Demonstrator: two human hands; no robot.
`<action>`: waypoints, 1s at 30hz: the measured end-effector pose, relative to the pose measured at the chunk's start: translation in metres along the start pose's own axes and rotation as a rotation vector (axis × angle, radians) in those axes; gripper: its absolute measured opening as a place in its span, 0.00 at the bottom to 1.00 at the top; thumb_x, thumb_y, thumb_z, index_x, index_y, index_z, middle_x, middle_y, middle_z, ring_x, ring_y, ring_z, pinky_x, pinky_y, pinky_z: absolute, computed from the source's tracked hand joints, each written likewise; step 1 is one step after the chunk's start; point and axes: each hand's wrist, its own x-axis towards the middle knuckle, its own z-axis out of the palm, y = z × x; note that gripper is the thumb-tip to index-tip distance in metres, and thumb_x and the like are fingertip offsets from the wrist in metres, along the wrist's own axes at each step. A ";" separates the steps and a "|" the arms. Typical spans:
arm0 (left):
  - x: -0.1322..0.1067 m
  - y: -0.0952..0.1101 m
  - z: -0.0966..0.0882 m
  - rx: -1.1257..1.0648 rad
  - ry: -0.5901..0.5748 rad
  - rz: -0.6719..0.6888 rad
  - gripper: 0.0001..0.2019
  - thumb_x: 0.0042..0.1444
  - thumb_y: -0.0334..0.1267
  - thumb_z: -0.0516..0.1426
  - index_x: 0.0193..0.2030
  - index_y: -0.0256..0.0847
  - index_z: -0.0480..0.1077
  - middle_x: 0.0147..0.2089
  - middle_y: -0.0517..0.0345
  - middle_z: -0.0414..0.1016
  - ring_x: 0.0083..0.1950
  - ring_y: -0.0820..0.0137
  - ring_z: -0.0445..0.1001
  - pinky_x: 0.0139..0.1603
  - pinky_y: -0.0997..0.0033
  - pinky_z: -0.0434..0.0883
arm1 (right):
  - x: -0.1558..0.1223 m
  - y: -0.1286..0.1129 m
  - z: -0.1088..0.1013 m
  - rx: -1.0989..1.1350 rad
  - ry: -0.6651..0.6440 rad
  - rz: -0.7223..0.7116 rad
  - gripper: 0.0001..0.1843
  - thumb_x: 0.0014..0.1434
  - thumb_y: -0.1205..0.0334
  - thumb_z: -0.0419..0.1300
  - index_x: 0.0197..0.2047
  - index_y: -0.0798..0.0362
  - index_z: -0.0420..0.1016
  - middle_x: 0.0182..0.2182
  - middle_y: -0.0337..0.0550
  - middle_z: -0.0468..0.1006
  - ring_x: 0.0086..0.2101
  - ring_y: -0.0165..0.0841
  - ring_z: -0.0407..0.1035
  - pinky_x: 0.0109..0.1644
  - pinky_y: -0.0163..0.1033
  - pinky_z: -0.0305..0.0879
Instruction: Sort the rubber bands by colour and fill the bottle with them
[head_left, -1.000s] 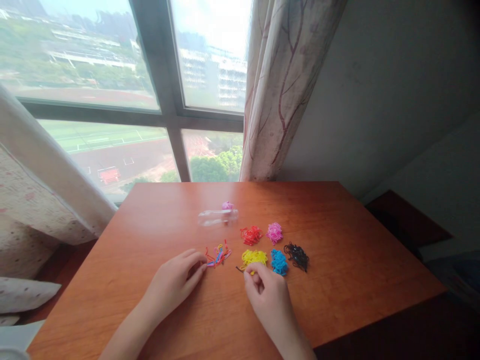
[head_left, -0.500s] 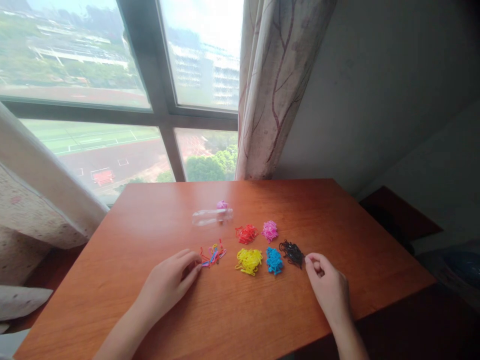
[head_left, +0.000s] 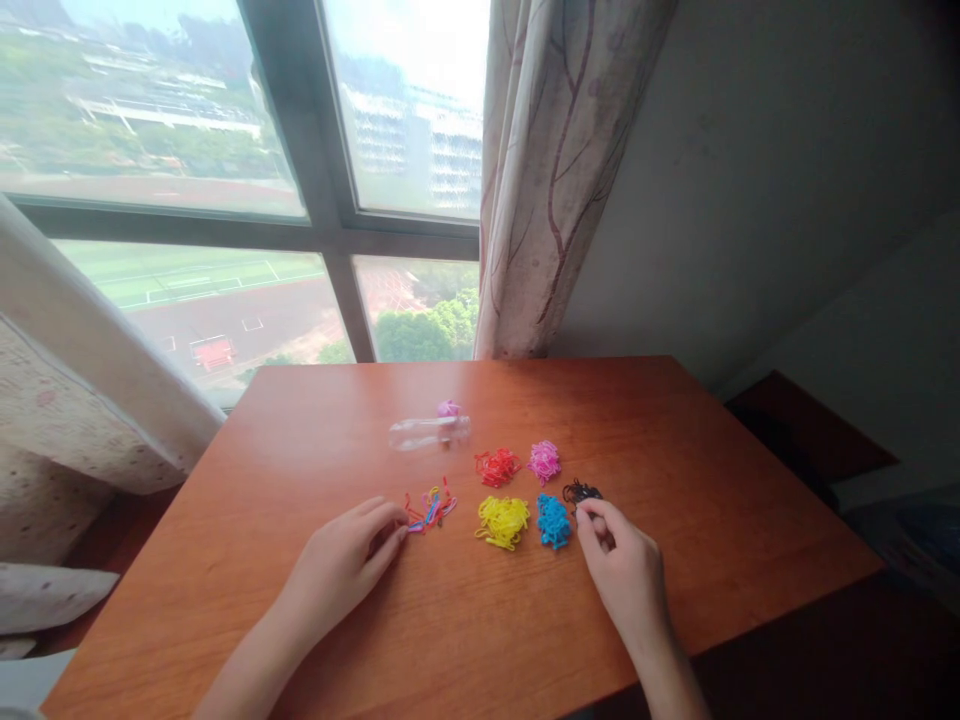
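Note:
Small loose rubber bands lie on the table in heaps sorted by colour. My left hand [head_left: 349, 555] rests at the near left edge of a small mixed-colour pile [head_left: 433, 508], thumb and fingertips pinched on a pinkish-blue rubber band [head_left: 415, 527] there. At the near side of the black rubber bands [head_left: 580, 491] is my right hand [head_left: 624, 560], thumb and forefinger together. It covers part of that heap, and anything between its fingertips is too small to make out. Blue rubber bands [head_left: 553, 522] lie just left of it, with yellow rubber bands [head_left: 502, 522] farther left.
Behind these sit heaps of red rubber bands [head_left: 497, 467] and pink rubber bands [head_left: 544, 461]. A clear plastic container [head_left: 420, 433] lies on its side farther back, beside a pink-purple object [head_left: 448, 409]. The wooden table [head_left: 420, 620] reaches the window and curtain [head_left: 540, 200].
My right hand has moved left, from the right end of the black heap to its near side, now covering part of it. My left hand stays put. The view has shifted slightly.

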 end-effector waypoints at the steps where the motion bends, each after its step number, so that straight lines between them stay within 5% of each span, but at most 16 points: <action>1: 0.000 0.000 0.000 -0.011 0.001 0.010 0.13 0.65 0.41 0.48 0.41 0.46 0.74 0.39 0.56 0.77 0.39 0.66 0.75 0.38 0.73 0.68 | -0.004 -0.009 0.005 0.040 -0.037 -0.019 0.19 0.64 0.48 0.52 0.37 0.51 0.78 0.24 0.42 0.77 0.24 0.33 0.71 0.30 0.34 0.63; 13: -0.001 -0.002 0.001 -0.013 -0.012 0.025 0.10 0.63 0.37 0.50 0.38 0.45 0.73 0.38 0.58 0.76 0.37 0.68 0.74 0.37 0.75 0.67 | -0.042 -0.095 0.062 0.140 -0.356 -0.296 0.10 0.62 0.68 0.53 0.35 0.49 0.74 0.27 0.36 0.77 0.28 0.30 0.70 0.33 0.32 0.56; 25: -0.004 -0.003 0.001 -0.076 -0.019 -0.018 0.10 0.63 0.38 0.51 0.39 0.42 0.73 0.37 0.56 0.75 0.35 0.68 0.73 0.37 0.73 0.67 | -0.039 -0.109 0.082 0.059 -0.403 -0.310 0.11 0.61 0.69 0.55 0.44 0.48 0.74 0.30 0.36 0.79 0.30 0.31 0.73 0.34 0.33 0.56; 30: -0.003 -0.001 0.001 -0.113 0.010 -0.002 0.10 0.62 0.38 0.52 0.38 0.41 0.73 0.33 0.58 0.73 0.31 0.70 0.69 0.33 0.74 0.65 | -0.043 -0.106 0.083 0.038 -0.404 -0.335 0.09 0.61 0.70 0.54 0.39 0.49 0.73 0.29 0.37 0.78 0.31 0.32 0.72 0.34 0.33 0.55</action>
